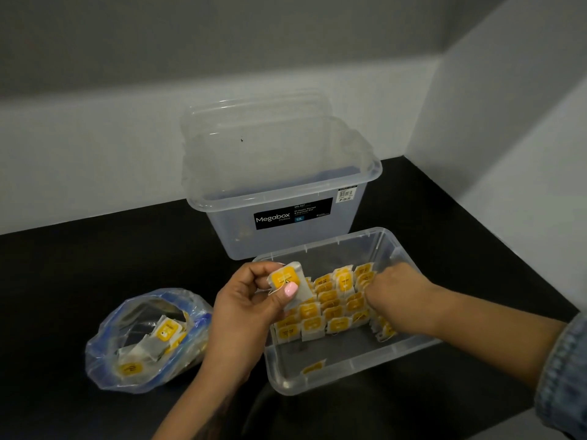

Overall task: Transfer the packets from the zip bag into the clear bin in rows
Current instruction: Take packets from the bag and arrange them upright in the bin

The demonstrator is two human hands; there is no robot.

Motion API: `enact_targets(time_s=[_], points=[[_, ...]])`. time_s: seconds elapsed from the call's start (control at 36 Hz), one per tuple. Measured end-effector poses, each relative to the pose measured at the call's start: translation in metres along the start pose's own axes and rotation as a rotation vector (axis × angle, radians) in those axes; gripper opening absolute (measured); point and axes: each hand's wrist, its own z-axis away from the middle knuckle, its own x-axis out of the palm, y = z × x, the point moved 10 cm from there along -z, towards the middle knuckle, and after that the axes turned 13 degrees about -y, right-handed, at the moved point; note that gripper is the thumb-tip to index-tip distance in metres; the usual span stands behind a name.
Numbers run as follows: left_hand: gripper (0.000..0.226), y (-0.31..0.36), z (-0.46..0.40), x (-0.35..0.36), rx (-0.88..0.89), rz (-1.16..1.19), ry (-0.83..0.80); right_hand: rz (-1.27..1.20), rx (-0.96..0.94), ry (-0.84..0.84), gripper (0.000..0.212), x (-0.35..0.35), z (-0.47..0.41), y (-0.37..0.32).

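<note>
Grey walls corner my dark bench (95,265). Rows already fill much of the bin (409,344); my left hand (251,300) pinches a packet (287,281) above it, my right hand (394,290) presses into the rows (333,309), its fingers hidden. Several remain in the bag (133,341).

Home storage corner: black counter (95,265), price-tagged storage box (279,192).

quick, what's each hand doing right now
Left hand: pinching a packet.
Right hand: down among the packet rows; its grip cannot be told.
</note>
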Motion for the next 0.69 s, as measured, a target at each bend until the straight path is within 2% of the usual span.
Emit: enact_targets(time_s=[0.14,0.25,0.33,0.39,0.47,0.58,0.69], points=[[0.029,-0.004,-0.008,0.004,-0.07,-0.092,-0.014,-0.188,0.007,0.012,0.007,-0.019,0.013,0.015],[0.04,-0.006,-0.014,0.009,-0.106,-0.243,-0.034,-0.522,0.001,0.087,0.022,-0.05,0.032,0.041],[0.047,-0.004,-0.017,0.016,-0.108,-0.388,-0.06,-0.81,-0.102,0.188,0.02,-0.075,0.046,0.047],[0.051,-0.002,-0.018,0.024,-0.095,-0.453,-0.085,-0.895,-0.17,0.213,0.022,-0.084,0.052,0.041],[0.056,-0.001,-0.021,0.034,-0.084,-0.497,-0.119,-0.828,-0.181,0.227,0.021,-0.088,0.054,0.029],[0.06,-0.005,-0.022,0.045,-0.088,-0.507,-0.164,-0.739,-0.156,0.287,0.006,-0.086,0.055,0.024],[0.072,-0.015,-0.022,0.053,-0.114,-0.469,-0.233,-0.687,-0.147,0.231,0.003,-0.075,0.054,0.025]])
